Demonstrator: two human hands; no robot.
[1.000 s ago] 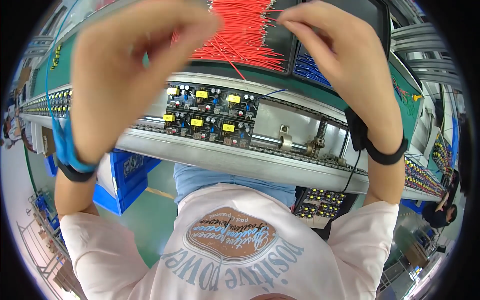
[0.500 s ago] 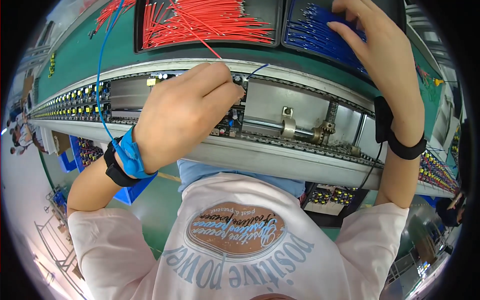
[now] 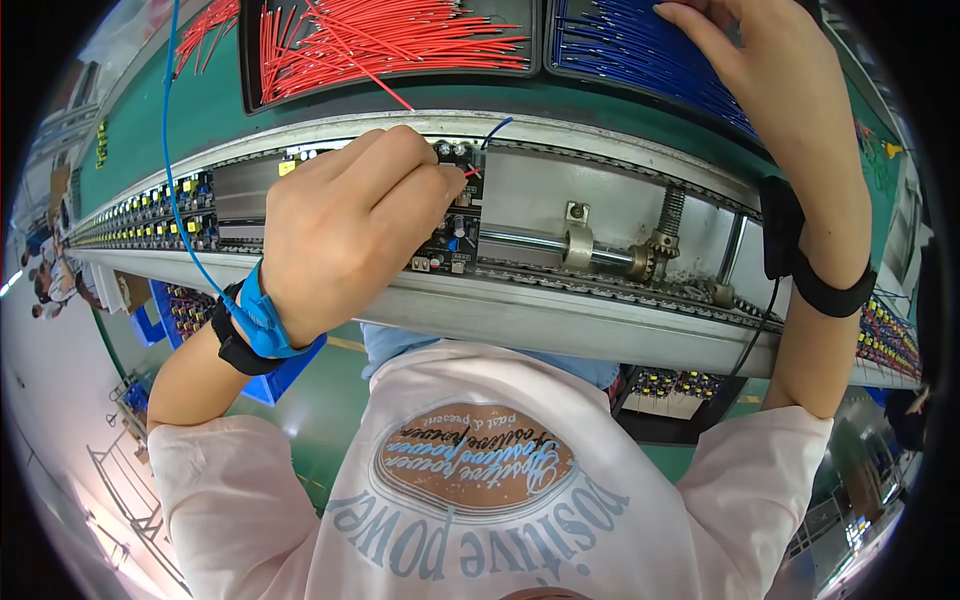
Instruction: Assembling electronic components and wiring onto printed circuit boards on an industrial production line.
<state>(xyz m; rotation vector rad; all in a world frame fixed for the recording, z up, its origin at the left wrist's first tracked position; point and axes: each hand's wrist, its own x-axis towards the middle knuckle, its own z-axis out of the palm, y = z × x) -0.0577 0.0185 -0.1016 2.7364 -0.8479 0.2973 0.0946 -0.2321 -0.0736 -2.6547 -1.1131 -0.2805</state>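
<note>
My left hand (image 3: 350, 220) is closed in a pinch over a black circuit board (image 3: 435, 247) on the chain conveyor. The end of a red wire (image 3: 472, 173) pokes out at its fingertips; the rest of that wire is hidden by the hand. A blue wire (image 3: 497, 131) stands up from the board's far edge. At the upper right, my right hand (image 3: 775, 85) reaches over the black tray of blue wires (image 3: 640, 60). Thumb and fingers are apart there, with nothing visible between them, though the fingertips are partly cut off by the picture's upper edge.
A black tray (image 3: 537, 62) of red wires stands beside the blue ones; one red wire (image 3: 370, 75) hangs over its near rim. Populated boards (image 3: 150, 215) line the conveyor (image 3: 600, 318) leftward. A blue cord (image 3: 168, 130) runs to my left wrist strap.
The view has shifted slightly. My right hand has moved farther up over the blue wires. A red wire end now shows at my left fingertips, which stay at the board.
</note>
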